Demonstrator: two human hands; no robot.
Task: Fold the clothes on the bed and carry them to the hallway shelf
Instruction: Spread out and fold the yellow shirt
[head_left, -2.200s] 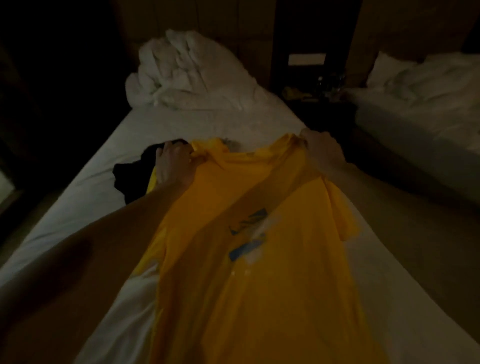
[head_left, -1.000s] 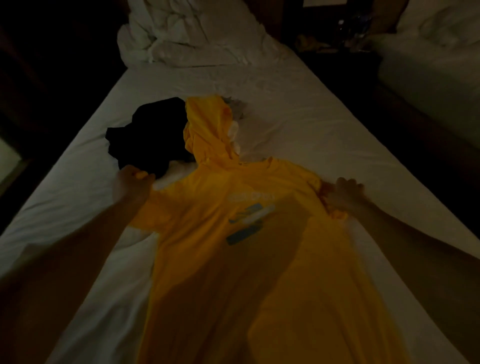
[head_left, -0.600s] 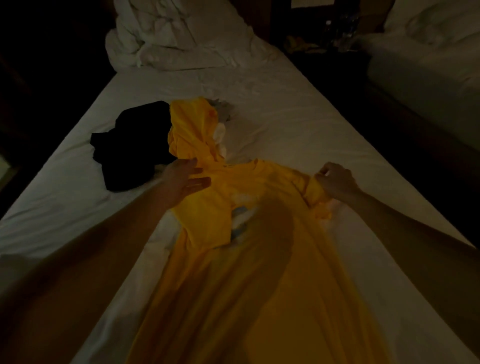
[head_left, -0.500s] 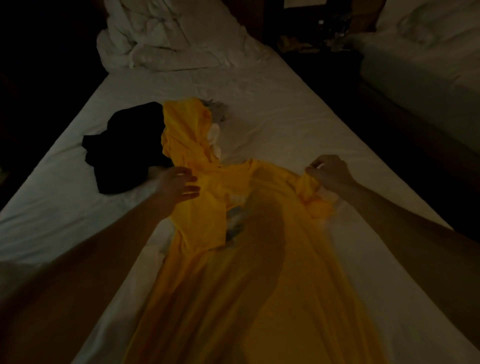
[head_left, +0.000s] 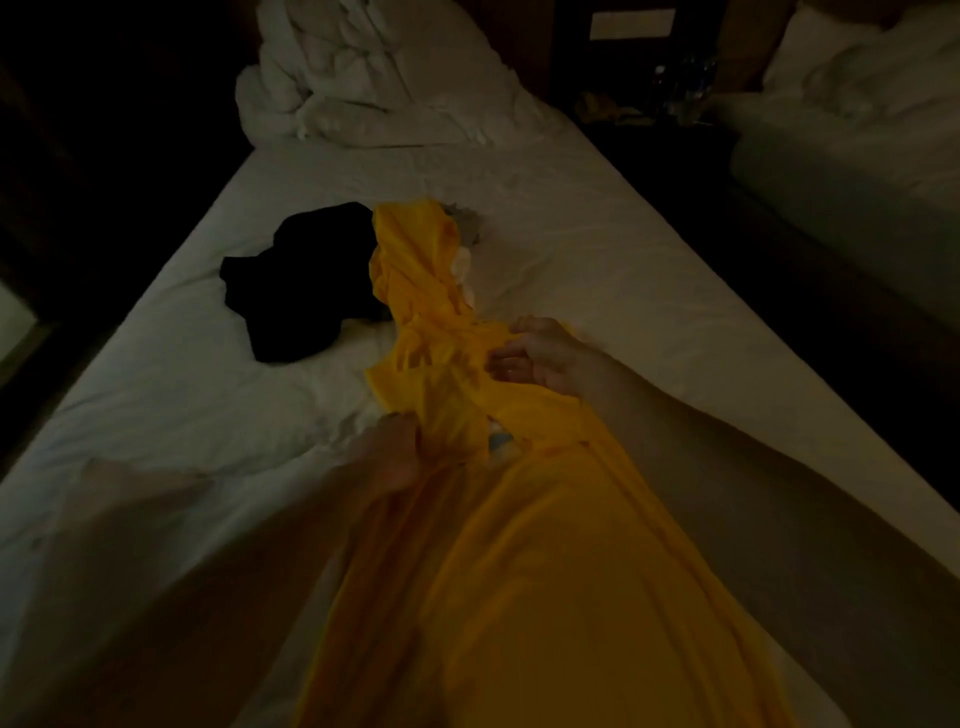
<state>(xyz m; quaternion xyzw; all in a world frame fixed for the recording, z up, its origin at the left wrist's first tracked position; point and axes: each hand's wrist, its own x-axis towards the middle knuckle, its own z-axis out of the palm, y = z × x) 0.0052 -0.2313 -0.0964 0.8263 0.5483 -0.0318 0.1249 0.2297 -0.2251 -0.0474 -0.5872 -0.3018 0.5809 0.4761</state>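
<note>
A yellow T-shirt (head_left: 524, 561) lies lengthwise on the white bed (head_left: 597, 249), its upper part bunched toward the middle. My left hand (head_left: 392, 452) grips the folded-in left side of the shirt near the chest. My right hand (head_left: 537, 356) rests on the shirt's upper right with its fingers curled toward the fabric; whether it pinches the cloth I cannot tell. Another yellow garment (head_left: 415, 260) lies crumpled beyond the shirt, next to a black garment (head_left: 301, 291). A bit of grey cloth (head_left: 465, 223) shows behind the yellow one.
A heaped white duvet (head_left: 363, 78) fills the head of the bed. A dark gap and a nightstand with small items (head_left: 675, 98) separate it from a second bed (head_left: 857, 156) at the right. The room is dim.
Both shoulders of the shirt have been brought inward. My left hand moved down and right along the shirt's left side, and my right hand moved left toward the collar. The view tilted slightly.
</note>
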